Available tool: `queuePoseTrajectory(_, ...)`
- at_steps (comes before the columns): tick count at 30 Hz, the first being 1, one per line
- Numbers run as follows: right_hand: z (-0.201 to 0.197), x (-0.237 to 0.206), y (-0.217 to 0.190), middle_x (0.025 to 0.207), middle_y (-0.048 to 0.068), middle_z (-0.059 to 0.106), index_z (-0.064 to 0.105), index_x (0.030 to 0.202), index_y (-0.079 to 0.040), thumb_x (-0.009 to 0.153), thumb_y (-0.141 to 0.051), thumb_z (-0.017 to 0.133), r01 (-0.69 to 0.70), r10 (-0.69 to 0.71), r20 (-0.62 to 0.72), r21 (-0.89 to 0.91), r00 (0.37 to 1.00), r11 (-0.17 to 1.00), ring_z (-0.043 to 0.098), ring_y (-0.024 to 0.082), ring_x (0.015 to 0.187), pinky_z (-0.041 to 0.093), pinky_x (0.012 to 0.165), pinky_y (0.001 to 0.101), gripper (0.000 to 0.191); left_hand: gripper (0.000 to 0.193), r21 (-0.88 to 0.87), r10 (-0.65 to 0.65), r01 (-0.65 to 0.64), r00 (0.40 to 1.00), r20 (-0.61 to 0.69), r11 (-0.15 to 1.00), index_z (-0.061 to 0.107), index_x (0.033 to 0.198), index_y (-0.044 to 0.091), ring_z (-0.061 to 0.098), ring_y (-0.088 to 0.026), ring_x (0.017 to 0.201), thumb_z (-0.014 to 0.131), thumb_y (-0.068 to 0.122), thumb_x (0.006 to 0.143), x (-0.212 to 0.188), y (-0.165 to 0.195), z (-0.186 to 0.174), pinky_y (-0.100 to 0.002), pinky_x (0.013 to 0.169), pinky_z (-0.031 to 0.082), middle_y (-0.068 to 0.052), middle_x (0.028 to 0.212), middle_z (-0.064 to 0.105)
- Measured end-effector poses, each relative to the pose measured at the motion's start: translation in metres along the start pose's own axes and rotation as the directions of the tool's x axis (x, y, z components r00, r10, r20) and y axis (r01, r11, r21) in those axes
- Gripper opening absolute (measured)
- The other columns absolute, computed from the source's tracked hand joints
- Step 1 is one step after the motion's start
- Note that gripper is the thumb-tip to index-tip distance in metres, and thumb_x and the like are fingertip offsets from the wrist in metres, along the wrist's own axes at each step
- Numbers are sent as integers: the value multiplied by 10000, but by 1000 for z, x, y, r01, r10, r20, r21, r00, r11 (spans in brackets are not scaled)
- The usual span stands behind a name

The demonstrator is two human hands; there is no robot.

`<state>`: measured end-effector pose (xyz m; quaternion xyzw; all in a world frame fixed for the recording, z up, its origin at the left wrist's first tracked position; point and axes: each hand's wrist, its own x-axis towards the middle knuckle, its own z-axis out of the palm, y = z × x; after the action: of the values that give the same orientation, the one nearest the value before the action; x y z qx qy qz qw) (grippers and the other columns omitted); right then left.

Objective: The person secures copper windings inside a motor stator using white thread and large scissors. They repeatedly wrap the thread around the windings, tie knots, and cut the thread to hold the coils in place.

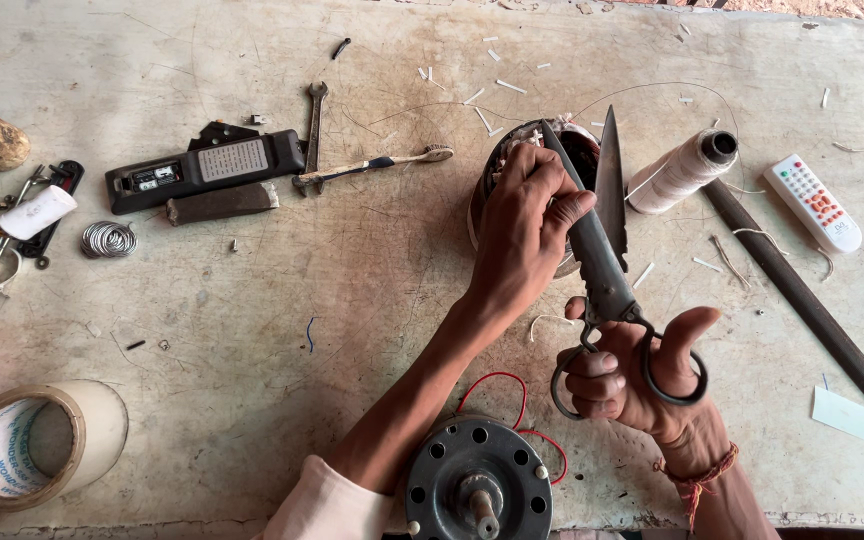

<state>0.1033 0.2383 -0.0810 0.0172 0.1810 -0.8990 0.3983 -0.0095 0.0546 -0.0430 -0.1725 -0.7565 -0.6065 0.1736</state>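
Grey round motor endbell (477,485), six o'clock. Right hand (632,375) grips open dark steel scissors (602,250); left hand (522,225) pinches the wound stator (577,150), one o'clock. Steady blades close.

tape roll (40,443) far left; remote (812,203) far right; thread spool (684,169) between stator (580,150) and remote

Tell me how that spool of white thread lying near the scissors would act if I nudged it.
The spool of white thread lies on its side on the flat table, so it would probably roll, curving since it looks tapered. A loose strand trails off it and might unwind. It looks fairly light and firm.
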Motion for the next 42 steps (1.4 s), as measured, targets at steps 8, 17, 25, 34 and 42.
queuePoseTrajectory(8,-16,-3,-2,769,-52,304,433,1396,-88,674,-927,556,-13,10,68,51,998,999,278,62,585,242,514,243,1114,210,-119,33,-33,999,-1,992,605,945,-1,570,-149,865,723,172,961,-3,-3,-6,-321,778,534,-29,986,528)
queuePoseTrajectory(17,-24,-5,0,767,-72,264,436,1435,-61,729,-905,527,-32,18,157,92,987,995,249,35,578,226,495,228,1104,220,-157,29,-28,1000,2,987,613,924,9,570,-155,904,711,200,971,-3,-5,-6,-330,821,535,-26,996,530)
queuePoseTrajectory(25,-23,0,5,780,-82,267,458,1434,-99,698,-908,548,-29,17,133,90,991,995,270,62,636,253,563,239,1097,247,-117,60,-51,995,77,992,627,922,-17,578,-159,908,725,208,951,-1,-7,-11,-327,811,535,-37,987,523)
queuePoseTrajectory(34,-25,-5,5,791,-21,341,455,1421,-70,712,-921,556,-39,16,150,150,988,988,246,35,571,248,451,186,1112,226,-235,52,-41,998,42,971,619,912,-2,588,-166,982,711,195,973,-3,-7,-9,-329,874,539,-54,1026,548)
queuePoseTrajectory(42,-25,-2,12,746,-82,284,464,1385,-88,689,-912,547,13,-19,75,77,997,997,219,46,565,218,475,225,1081,232,-188,17,3,994,105,982,613,884,8,599,-171,928,730,198,949,-2,-5,-13,-325,823,521,-47,996,572)
